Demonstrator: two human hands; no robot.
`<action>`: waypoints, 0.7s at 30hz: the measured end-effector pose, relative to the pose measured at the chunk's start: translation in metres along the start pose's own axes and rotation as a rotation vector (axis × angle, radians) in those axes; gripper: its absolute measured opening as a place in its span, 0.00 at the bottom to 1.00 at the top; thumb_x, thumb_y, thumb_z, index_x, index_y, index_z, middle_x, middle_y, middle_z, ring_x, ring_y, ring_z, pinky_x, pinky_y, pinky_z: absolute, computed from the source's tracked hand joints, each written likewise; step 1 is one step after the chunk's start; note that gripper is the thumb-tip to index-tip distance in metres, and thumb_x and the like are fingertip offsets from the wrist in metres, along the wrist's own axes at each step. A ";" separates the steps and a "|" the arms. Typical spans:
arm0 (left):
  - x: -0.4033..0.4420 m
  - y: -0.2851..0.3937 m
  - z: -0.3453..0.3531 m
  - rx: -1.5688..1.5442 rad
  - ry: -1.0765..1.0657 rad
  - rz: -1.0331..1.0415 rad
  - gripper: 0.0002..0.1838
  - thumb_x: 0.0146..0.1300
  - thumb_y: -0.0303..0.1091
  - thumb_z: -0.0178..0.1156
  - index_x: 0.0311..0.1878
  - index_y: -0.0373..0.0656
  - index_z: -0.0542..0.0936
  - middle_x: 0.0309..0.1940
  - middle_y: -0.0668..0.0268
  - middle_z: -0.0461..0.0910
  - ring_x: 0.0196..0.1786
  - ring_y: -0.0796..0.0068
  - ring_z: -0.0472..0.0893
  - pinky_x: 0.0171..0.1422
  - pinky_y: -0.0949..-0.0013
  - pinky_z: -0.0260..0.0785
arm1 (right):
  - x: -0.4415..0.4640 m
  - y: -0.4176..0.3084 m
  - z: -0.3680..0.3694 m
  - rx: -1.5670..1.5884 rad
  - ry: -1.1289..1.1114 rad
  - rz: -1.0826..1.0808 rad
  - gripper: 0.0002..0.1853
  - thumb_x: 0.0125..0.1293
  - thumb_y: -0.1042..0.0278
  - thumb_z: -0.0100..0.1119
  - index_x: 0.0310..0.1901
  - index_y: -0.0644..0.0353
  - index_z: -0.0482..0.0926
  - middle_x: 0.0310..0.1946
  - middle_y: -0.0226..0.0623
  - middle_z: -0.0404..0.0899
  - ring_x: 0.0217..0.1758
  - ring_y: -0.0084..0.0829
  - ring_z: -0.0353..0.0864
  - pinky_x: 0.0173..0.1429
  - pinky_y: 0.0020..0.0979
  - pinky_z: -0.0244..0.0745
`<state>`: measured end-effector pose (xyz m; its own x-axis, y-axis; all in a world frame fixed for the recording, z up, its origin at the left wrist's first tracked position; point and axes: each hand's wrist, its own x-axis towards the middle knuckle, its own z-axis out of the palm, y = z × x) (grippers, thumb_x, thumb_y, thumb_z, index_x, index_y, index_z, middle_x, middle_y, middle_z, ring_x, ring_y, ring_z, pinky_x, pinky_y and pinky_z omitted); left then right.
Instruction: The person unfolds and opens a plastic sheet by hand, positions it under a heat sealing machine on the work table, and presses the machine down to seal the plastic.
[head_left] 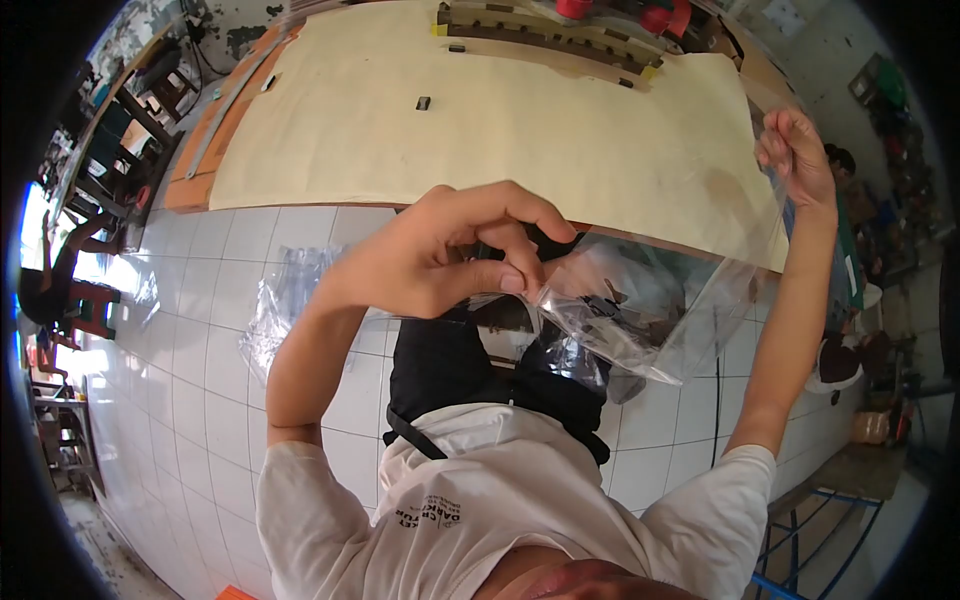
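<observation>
A clear plastic sheet [690, 335] stretches between my two hands over my lap, its lower part folded and shiny. My left hand [455, 250] pinches one end of the sheet between thumb and fingers, just in front of the table's near edge. Raised at the far right, my right hand [798, 155] has curled fingers closed on the other end of the sheet. Through the transparent film, parts of my legs and the floor show.
Cream paper covers the table [330, 120], with a small black block [423, 103] on it. A metal ruler [228, 128] lies along the left edge. Crumpled clear plastic [285, 305] is on the tiled floor. A long slotted fixture [545, 45] stands at the back.
</observation>
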<state>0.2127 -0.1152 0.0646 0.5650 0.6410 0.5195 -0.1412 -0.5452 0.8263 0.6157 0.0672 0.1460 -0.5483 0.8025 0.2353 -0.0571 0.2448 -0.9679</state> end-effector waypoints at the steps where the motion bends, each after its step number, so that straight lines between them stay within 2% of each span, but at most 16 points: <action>1: 0.002 -0.001 -0.002 -0.137 -0.031 -0.016 0.18 0.62 0.16 0.60 0.56 0.33 0.73 0.32 0.59 0.84 0.39 0.72 0.84 0.44 0.72 0.75 | 0.001 0.002 0.001 0.001 0.000 -0.001 0.15 0.69 0.54 0.62 0.41 0.60 0.80 0.17 0.20 0.71 0.15 0.15 0.61 0.32 0.23 0.66; 5: 0.002 -0.002 -0.015 -0.239 -0.011 -0.071 0.19 0.63 0.15 0.58 0.58 0.34 0.71 0.32 0.60 0.83 0.39 0.72 0.83 0.41 0.72 0.74 | -0.001 0.004 0.000 0.090 -0.011 -0.053 0.15 0.70 0.54 0.61 0.42 0.60 0.80 0.17 0.20 0.69 0.16 0.15 0.59 0.30 0.23 0.61; 7: -0.001 -0.006 -0.020 -0.267 0.021 -0.037 0.20 0.65 0.16 0.57 0.60 0.35 0.72 0.35 0.63 0.82 0.43 0.76 0.81 0.50 0.72 0.72 | -0.003 0.004 -0.002 0.111 -0.008 -0.062 0.15 0.71 0.54 0.60 0.42 0.60 0.80 0.17 0.19 0.68 0.17 0.15 0.59 0.29 0.23 0.59; 8: -0.004 -0.001 -0.023 -0.357 0.004 -0.147 0.21 0.64 0.17 0.59 0.61 0.34 0.72 0.37 0.61 0.83 0.45 0.76 0.81 0.51 0.72 0.72 | -0.005 0.007 -0.001 0.113 -0.006 -0.068 0.15 0.71 0.54 0.60 0.42 0.60 0.80 0.18 0.19 0.67 0.17 0.15 0.59 0.30 0.23 0.59; 9: -0.003 0.001 -0.019 -0.360 -0.002 -0.148 0.21 0.64 0.17 0.59 0.61 0.34 0.72 0.37 0.61 0.83 0.45 0.76 0.81 0.51 0.72 0.72 | -0.008 0.009 0.000 0.115 -0.002 -0.070 0.15 0.71 0.54 0.60 0.43 0.60 0.80 0.18 0.19 0.66 0.18 0.15 0.59 0.30 0.22 0.59; 11: 0.002 0.004 -0.007 -0.357 0.017 -0.144 0.22 0.61 0.18 0.63 0.59 0.33 0.71 0.38 0.56 0.85 0.37 0.72 0.83 0.42 0.74 0.73 | -0.010 0.011 0.004 0.116 0.008 -0.064 0.16 0.71 0.53 0.60 0.43 0.59 0.80 0.19 0.20 0.66 0.19 0.15 0.59 0.30 0.22 0.59; 12: 0.005 0.007 -0.003 -0.324 0.010 -0.181 0.25 0.58 0.18 0.67 0.59 0.33 0.71 0.37 0.56 0.86 0.36 0.74 0.83 0.44 0.75 0.72 | -0.011 0.012 0.008 0.118 0.010 -0.057 0.17 0.71 0.52 0.60 0.43 0.59 0.80 0.20 0.20 0.66 0.19 0.15 0.60 0.30 0.22 0.59; 13: 0.006 0.010 0.000 -0.330 0.003 -0.182 0.25 0.58 0.18 0.67 0.59 0.33 0.71 0.37 0.56 0.86 0.36 0.74 0.83 0.44 0.75 0.72 | -0.010 0.016 0.011 0.117 0.019 -0.055 0.17 0.71 0.52 0.60 0.43 0.59 0.80 0.20 0.20 0.66 0.19 0.15 0.60 0.30 0.22 0.59; 15: 0.009 0.015 0.006 -0.475 0.032 -0.398 0.27 0.56 0.18 0.69 0.59 0.32 0.71 0.33 0.57 0.86 0.35 0.74 0.84 0.44 0.75 0.74 | -0.008 0.022 0.014 0.104 0.062 -0.008 0.17 0.71 0.52 0.60 0.43 0.59 0.80 0.21 0.20 0.66 0.21 0.16 0.62 0.31 0.22 0.61; 16: 0.010 0.018 0.009 -0.482 0.058 -0.437 0.25 0.57 0.18 0.69 0.57 0.32 0.71 0.31 0.57 0.86 0.37 0.73 0.86 0.44 0.74 0.76 | -0.008 0.018 0.012 0.022 0.060 0.058 0.17 0.72 0.54 0.59 0.48 0.62 0.80 0.27 0.25 0.75 0.30 0.18 0.73 0.40 0.22 0.70; 17: 0.011 0.021 0.009 -0.483 0.047 -0.436 0.25 0.57 0.18 0.69 0.57 0.32 0.71 0.31 0.57 0.86 0.37 0.73 0.86 0.44 0.74 0.76 | -0.009 0.021 0.016 0.020 0.071 0.056 0.17 0.72 0.54 0.59 0.48 0.62 0.80 0.27 0.25 0.75 0.30 0.18 0.73 0.40 0.22 0.70; 19: 0.012 0.024 0.008 -0.478 0.123 -0.474 0.23 0.58 0.20 0.69 0.55 0.33 0.71 0.31 0.55 0.86 0.39 0.70 0.87 0.45 0.72 0.78 | -0.006 0.031 0.043 -0.702 0.552 -0.290 0.19 0.72 0.58 0.59 0.54 0.66 0.78 0.39 0.34 0.81 0.44 0.23 0.79 0.53 0.24 0.72; 20: 0.012 0.024 0.008 -0.477 0.118 -0.474 0.23 0.58 0.20 0.69 0.55 0.33 0.71 0.31 0.55 0.86 0.39 0.70 0.87 0.45 0.72 0.78 | -0.016 0.018 0.066 -0.782 0.636 -0.330 0.19 0.72 0.61 0.60 0.56 0.68 0.78 0.49 0.40 0.81 0.53 0.27 0.79 0.60 0.25 0.70; 21: 0.013 0.024 0.009 -0.483 0.149 -0.461 0.22 0.59 0.21 0.68 0.54 0.34 0.71 0.32 0.54 0.86 0.39 0.68 0.87 0.46 0.70 0.79 | -0.026 0.007 0.086 -0.708 0.625 -0.430 0.18 0.71 0.63 0.61 0.55 0.67 0.78 0.48 0.39 0.81 0.52 0.27 0.79 0.59 0.26 0.70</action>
<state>0.2236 -0.1250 0.0896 0.5412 0.8363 0.0873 -0.2793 0.0808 0.9568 0.5578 0.0008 0.1252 -0.0555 0.6611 0.7482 0.4685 0.6790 -0.5652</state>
